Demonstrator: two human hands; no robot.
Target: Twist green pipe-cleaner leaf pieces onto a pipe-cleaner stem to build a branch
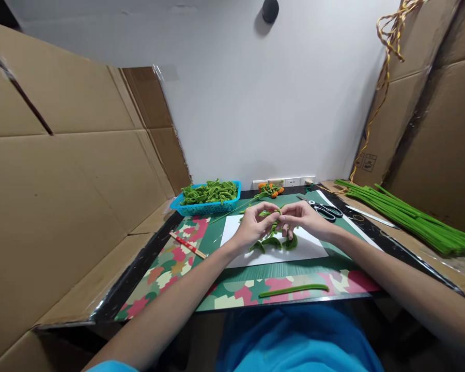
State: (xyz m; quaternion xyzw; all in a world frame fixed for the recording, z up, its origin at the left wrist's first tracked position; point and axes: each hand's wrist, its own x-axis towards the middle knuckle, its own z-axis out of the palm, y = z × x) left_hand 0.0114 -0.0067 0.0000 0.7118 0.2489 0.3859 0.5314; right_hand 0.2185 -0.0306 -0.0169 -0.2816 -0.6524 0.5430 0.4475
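My left hand [257,223] and my right hand [301,217] meet above a white sheet of paper [263,260], with thumbs and fingertips pinched together. Between them is a small bent piece of green fuzzy pipe cleaner [278,211], mostly covered by the fingers. Several curled leaf shapes of the same green material lie on the paper below, among them a curved leaf [272,242] and a rounder looped one [291,242] under my right hand. A straight green pipe cleaner [293,291] rests along the table's front edge.
A blue basket [205,208] heaped with bent green pieces stands at back left. Orange flowers [271,189] lie behind my hands. Black-handled scissors [326,211] and a bundle of green pipe cleaners [411,218] are to the right; a red-wrapped stick [188,245] is left. Cardboard walls [73,170] flank the table.
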